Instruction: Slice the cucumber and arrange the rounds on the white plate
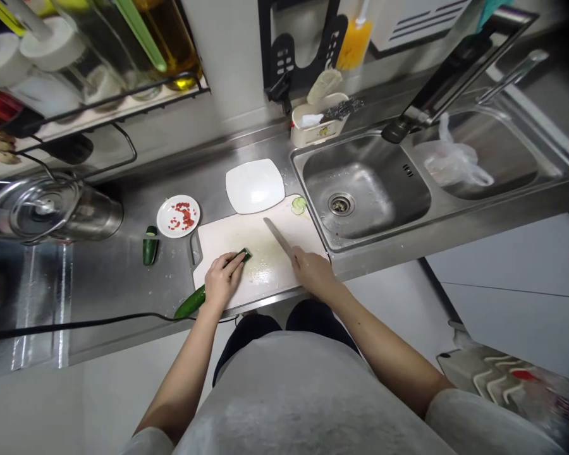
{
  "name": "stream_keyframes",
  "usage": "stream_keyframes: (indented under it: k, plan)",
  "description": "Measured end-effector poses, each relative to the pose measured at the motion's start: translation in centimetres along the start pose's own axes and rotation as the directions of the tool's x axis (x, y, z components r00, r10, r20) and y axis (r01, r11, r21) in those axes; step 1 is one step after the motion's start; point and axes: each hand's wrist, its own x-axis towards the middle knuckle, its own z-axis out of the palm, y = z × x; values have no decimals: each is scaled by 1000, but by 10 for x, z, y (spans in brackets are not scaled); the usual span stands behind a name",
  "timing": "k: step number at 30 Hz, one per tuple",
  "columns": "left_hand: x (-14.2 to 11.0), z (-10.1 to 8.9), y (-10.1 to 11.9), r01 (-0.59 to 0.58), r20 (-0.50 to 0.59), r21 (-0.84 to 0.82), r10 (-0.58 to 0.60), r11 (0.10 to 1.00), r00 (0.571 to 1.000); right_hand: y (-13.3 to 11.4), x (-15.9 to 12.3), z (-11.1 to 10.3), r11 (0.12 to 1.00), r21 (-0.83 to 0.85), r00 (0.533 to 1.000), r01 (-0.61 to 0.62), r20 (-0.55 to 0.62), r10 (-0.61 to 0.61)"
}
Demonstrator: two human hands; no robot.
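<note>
A long green cucumber (190, 303) lies slantwise across the near left edge of the white cutting board (222, 235). My left hand (222, 278) is closed over it, with the cut end showing past the fingertips. In my right hand (312, 272) is a kitchen knife (279, 237), gripped by its handle, its blade angled up and left above the board, apart from the cucumber. Thin cucumber slices (298, 205) are gathered at the board's far right corner. The middle of the board looks wet.
A white square plate (255, 186) touches the board's far edge. Left of the board stand a small plate (165, 229) with red bits and cucumber pieces (150, 248). The sink (374, 189) borders the right. A black cable (99, 321) runs along the counter's front.
</note>
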Motion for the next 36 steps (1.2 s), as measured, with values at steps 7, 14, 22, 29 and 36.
stream_keyframes:
  k: [7,14,22,29,36]
  plan:
    - [1,4,-3,-39,-5,81,40,996,999,-36,-20,7,992,46,990,118,65,-121]
    - [1,7,-4,-49,-8,82,50,995,999,-48,-26,22,987,65,986,144,71,-148]
    - [2,6,-5,-54,-11,83,56,995,998,-54,-29,23,987,92,986,132,91,-140]
    - [2,6,-5,-69,-24,89,71,994,997,-58,-29,27,987,74,985,141,85,-147]
    - [4,6,-5,-66,-23,98,68,993,997,-62,-27,27,987,80,986,136,88,-143]
